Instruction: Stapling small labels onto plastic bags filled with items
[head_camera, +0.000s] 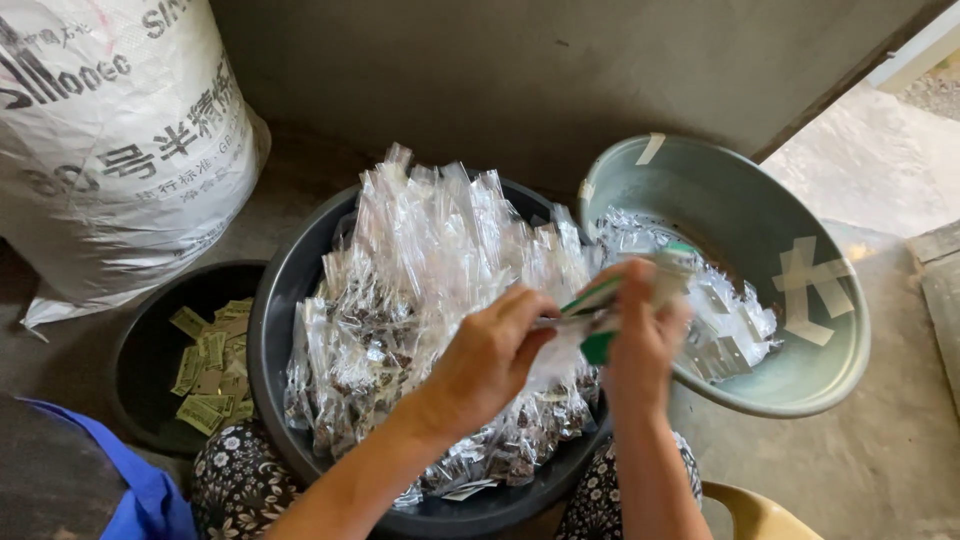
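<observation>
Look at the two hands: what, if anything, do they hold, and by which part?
Both hands, left and right, hold one small clear packet with a green-and-white header, the left at its near end, the right around its middle.

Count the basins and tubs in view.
3: a small black tub at left holding slips, a big black basin in the middle full of clear packets, and a grey-green basin at right.
</observation>
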